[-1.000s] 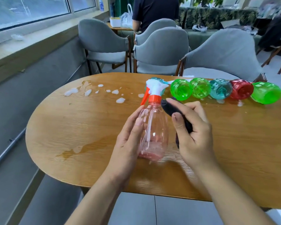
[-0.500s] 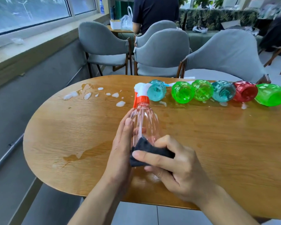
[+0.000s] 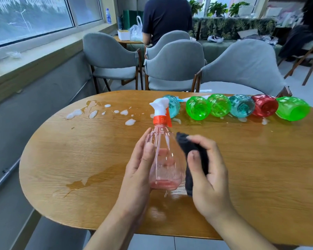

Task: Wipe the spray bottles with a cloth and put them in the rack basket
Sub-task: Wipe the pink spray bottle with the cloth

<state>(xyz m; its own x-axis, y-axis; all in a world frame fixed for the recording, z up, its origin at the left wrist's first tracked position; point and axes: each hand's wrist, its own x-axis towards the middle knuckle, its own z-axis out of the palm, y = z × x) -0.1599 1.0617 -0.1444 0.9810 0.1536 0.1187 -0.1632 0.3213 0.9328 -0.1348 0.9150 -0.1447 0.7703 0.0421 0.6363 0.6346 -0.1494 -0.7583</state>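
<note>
Your left hand (image 3: 140,170) wraps its fingers round the pink spray bottle (image 3: 163,159), holding it upright just above the tabletop (image 3: 260,159). Your right hand (image 3: 209,175) grips a dark cloth (image 3: 192,150) against the bottle's right side. Six more bottles (image 3: 242,107) lie in a row along the far edge, foam blobs (image 3: 90,113) and a wet patch (image 3: 90,179) to the left. Both forearms reach in from below.

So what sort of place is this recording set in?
Probably a cafe or office lounge: an oval wooden table, grey upholstered chairs at several tables, a leaf-patterned sofa and big windows.
</note>
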